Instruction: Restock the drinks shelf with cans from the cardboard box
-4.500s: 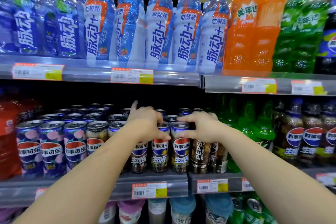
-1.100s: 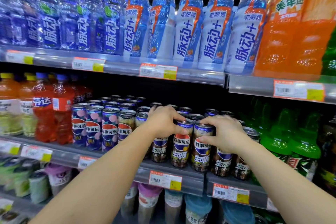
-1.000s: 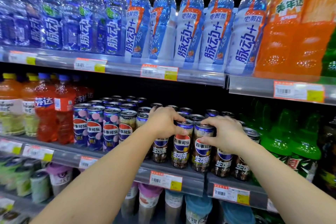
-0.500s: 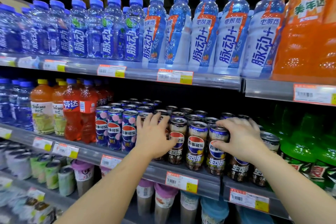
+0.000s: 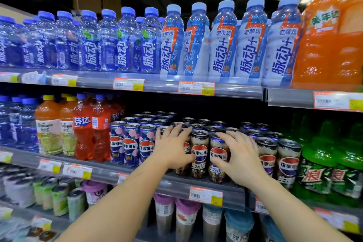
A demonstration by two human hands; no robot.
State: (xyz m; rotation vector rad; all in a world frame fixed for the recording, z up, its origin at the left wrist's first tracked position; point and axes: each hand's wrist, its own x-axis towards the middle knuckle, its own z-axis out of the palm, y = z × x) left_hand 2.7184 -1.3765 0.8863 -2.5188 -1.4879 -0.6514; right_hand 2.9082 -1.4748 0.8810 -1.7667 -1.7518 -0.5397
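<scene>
Dark Pepsi cans (image 5: 199, 155) stand in rows on the middle shelf (image 5: 176, 184), with purple peach Pepsi cans (image 5: 130, 144) to their left. My left hand (image 5: 172, 146) hovers in front of the dark cans at the front row, fingers spread, holding nothing. My right hand (image 5: 238, 155) is just right of it, fingers apart, in front of the neighbouring dark cans and hiding one of them. Two front cans show between the hands. The cardboard box is out of view.
Blue and white bottles (image 5: 222, 41) fill the shelf above, orange bottles (image 5: 330, 41) at its right. Red and orange bottles (image 5: 92, 129) stand left of the cans, green bottles (image 5: 324, 165) right. Cups (image 5: 184, 216) sit on the shelf below.
Both hands have let go of the front cans and pulled back a little with fingers spread. My view has swung left and drawn back from the shelf.
</scene>
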